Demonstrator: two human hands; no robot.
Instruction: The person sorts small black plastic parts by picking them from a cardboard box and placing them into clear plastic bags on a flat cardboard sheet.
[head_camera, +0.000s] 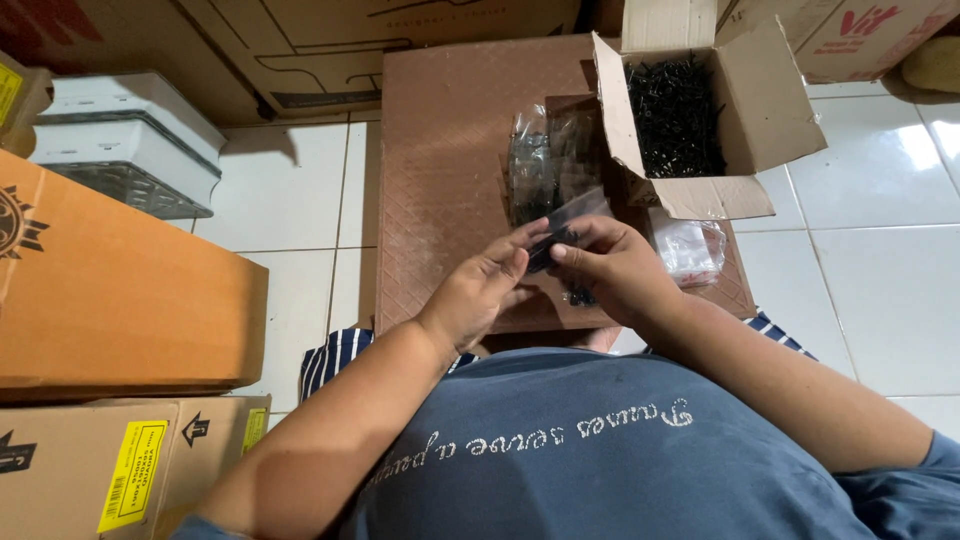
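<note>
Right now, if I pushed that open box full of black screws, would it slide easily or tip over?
The open cardboard box would probably feel heavy for its size, since black screws fill it. It looks low and wide, so tipping seems unlikely. Its thin flaps would likely bend if pushed there.

A white tiled floor (880, 260) is seen on all sides. An orange cardboard box (110, 290) lies far left of the hands, with stacked white plastic containers (130, 140) above it and a brown carton (120, 460) with a yellow label below.
</note>
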